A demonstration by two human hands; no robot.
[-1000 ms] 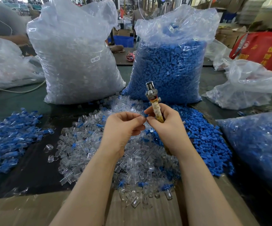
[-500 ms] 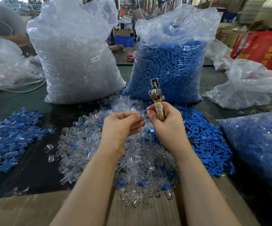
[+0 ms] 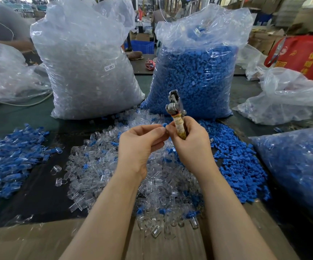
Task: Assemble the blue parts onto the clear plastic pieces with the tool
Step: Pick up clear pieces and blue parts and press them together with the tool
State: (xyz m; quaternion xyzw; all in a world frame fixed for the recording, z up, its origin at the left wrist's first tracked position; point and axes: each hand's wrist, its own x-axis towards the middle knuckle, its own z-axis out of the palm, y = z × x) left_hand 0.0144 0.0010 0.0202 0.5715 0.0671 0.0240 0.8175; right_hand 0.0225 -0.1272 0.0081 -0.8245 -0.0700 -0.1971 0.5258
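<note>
Since a moment ago the tool has tilted more upright. Head view: right hand wraps its taped handle; left hand pinches a small blue part at its fingertips, above the table's clear pieces. Light, stiff, likely slippery; best pinched by the sides.

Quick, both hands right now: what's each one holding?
Left hand: fingers pinched on a small part, mostly hidden.
Right hand: grips the tool by its wrapped handle.

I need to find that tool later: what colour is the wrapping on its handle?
Yellowish-tan, with a red band at the top; the tool shows best in the head view.
</note>
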